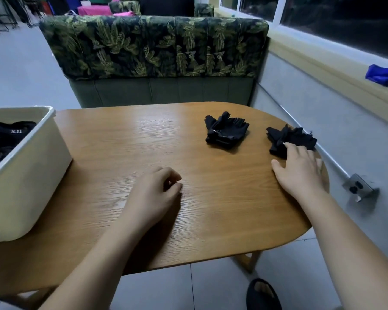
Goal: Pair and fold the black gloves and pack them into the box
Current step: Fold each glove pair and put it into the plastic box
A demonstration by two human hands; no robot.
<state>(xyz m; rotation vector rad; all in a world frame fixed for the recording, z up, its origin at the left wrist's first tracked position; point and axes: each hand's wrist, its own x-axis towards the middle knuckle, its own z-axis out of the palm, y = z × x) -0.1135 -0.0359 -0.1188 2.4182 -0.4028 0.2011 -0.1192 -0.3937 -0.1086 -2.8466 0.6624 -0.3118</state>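
Note:
Two bundles of black gloves lie on the wooden table. One glove bundle sits at the far middle right, apart from both hands. The other glove bundle lies near the table's right edge. My right hand lies flat with straight fingers, its fingertips touching this bundle's near side. My left hand rests on the table's middle with loosely curled fingers, holding nothing. The cream box stands at the left with black gloves inside it.
A leaf-patterned bench stands behind the table. A wall with a window ledge runs along the right, with a blue cloth on it. A metal socket box sits low on the wall. A black slipper shows on the floor.

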